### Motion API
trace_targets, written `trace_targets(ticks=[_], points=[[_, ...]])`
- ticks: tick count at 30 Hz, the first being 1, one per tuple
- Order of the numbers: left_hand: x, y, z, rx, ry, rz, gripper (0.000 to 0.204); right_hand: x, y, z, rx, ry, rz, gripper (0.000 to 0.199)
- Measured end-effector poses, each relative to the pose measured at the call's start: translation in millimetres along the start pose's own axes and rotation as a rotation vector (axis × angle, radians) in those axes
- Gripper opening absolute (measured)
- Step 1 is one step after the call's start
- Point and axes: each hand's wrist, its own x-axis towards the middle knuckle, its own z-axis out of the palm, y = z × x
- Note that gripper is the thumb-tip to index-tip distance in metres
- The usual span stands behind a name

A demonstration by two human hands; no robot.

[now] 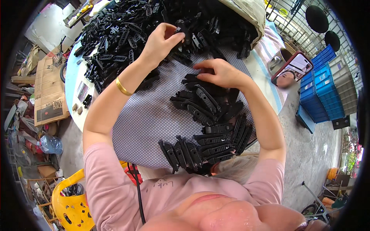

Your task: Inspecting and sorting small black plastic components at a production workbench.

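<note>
At the edge of a large heap of black plastic parts [115, 38], my left hand [163, 42] is closed, pinching one black plastic part [185, 32] between thumb and fingers. My right hand [221, 73] reaches in from the right, lower and nearer, fingers slightly curved and thumb apart from them. It hovers over or touches the back end of a loose pile of long black slotted parts [206, 98]; whether anything lies under its fingers I cannot tell. Closer to me, similar parts stand side by side in rows [181, 154] along the table's near edge.
A grey patterned cloth [135, 123] covers the table. A pale sack [250, 15] lies at the back. To the right are a phone [296, 67] beside a metal cup [278, 59] and stacked blue crates [318, 86]. A yellow chair [71, 200] stands at lower left.
</note>
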Motion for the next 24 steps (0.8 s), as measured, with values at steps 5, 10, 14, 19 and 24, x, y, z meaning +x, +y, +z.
trace_targets(ticks=[5,10,14,19,24], points=[[-18.8,13.1,-5.6,-0.419,-0.053,-0.279,0.047,-0.1,2.0,-3.3,0.055,-0.045,-0.070,0.034],[-22.8,13.5,-4.2,-0.282,-0.024,-0.261,0.058,-5.5,-13.3,-11.5,0.087,-0.002,-0.026,0.026],[-29.2,20.2,-1.2,0.038,-0.002,-0.201,0.065,-9.9,-23.4,-16.0,0.185,0.029,-0.033,0.025],[-36.2,24.7,14.5,0.087,-0.001,-0.149,0.048,-4.8,-26.2,-4.5,0.349,0.275,-0.089,0.027],[-43.2,30.0,25.1,0.097,-0.003,-0.020,0.048,1.2,-26.9,12.2,0.047,0.496,-0.073,0.027]])
